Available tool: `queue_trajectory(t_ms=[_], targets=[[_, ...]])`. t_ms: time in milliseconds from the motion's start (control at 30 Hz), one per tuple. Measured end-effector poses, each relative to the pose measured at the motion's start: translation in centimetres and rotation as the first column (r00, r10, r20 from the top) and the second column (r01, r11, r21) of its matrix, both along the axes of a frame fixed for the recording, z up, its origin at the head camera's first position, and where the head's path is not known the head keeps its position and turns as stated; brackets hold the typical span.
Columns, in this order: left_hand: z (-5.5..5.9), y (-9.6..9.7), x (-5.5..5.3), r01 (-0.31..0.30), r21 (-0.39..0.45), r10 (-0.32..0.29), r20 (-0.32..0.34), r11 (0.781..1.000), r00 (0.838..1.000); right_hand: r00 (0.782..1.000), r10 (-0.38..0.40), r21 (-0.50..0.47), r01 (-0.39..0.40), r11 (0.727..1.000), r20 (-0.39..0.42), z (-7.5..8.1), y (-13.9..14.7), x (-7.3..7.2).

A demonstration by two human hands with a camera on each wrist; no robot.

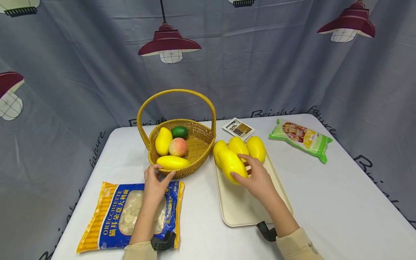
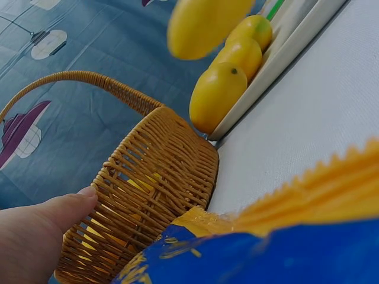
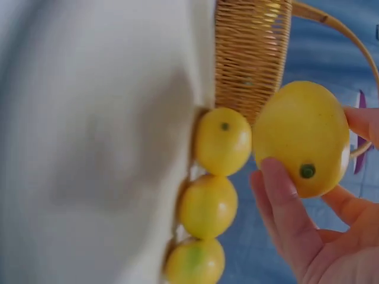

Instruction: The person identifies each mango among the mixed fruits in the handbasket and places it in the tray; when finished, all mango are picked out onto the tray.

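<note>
My right hand (image 1: 258,178) grips a yellow mango (image 1: 232,166), raised over the cream tray (image 1: 247,213). In the right wrist view its fingers and thumb surround the mango (image 3: 302,136), whose green stem spot shows. Three more mangoes lie in a row at the tray's far end, among them the right one (image 1: 256,148). My left hand (image 1: 154,186) pinches the front rim of the wicker basket (image 1: 198,164), its thumb against the outer weave in the left wrist view. Inside are two yellow mangoes, the front one (image 1: 173,162) by the fingers, a peach (image 1: 177,147) and a dark green fruit (image 1: 180,132).
A blue and yellow bag of orecchiette pasta (image 1: 110,213) lies under the left forearm. Behind the tray is a small flat packet (image 1: 238,129), and a green food bag (image 1: 302,139) sits at the back right. A grey curtain (image 1: 243,79) hangs behind the white table (image 1: 325,216).
</note>
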State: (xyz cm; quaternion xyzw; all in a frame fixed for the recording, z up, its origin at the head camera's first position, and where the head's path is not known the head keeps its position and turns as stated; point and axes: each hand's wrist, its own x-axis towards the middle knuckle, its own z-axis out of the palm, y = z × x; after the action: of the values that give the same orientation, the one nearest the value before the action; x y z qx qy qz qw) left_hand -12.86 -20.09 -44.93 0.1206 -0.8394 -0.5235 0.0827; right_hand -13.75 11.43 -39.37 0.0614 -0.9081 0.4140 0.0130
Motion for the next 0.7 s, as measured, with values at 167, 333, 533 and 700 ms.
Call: queue_trajectory(t_ms=[167, 333, 533, 700], targets=[[-0.1, 0.0, 0.0, -0.004, -0.007, 0.004, -0.002, 1.0, 1.0, 0.996, 0.009, 0.097, -0.018, 0.995, 0.087, -1.9, 0.3, 1.5], [0.1, 0.1, 0.0, 0.005, -0.002, -0.005, -0.002, 1.0, 1.0, 0.995, 0.002, 0.142, -0.016, 0.99, 0.097, -3.3, -0.2, 1.9], [0.2, 0.1, 0.0, 0.014, 0.012, -0.014, 0.012, 1.0, 1.0, 0.991, -0.028, 0.137, 0.01, 0.991, 0.13, -4.0, -1.0, 2.0], [0.1, 0.0, 0.0, 0.003, 0.012, -0.003, 0.013, 1.0, 1.0, 0.988, -0.03, 0.114, 0.013, 0.993, 0.149, -4.0, -1.8, 1.9]])
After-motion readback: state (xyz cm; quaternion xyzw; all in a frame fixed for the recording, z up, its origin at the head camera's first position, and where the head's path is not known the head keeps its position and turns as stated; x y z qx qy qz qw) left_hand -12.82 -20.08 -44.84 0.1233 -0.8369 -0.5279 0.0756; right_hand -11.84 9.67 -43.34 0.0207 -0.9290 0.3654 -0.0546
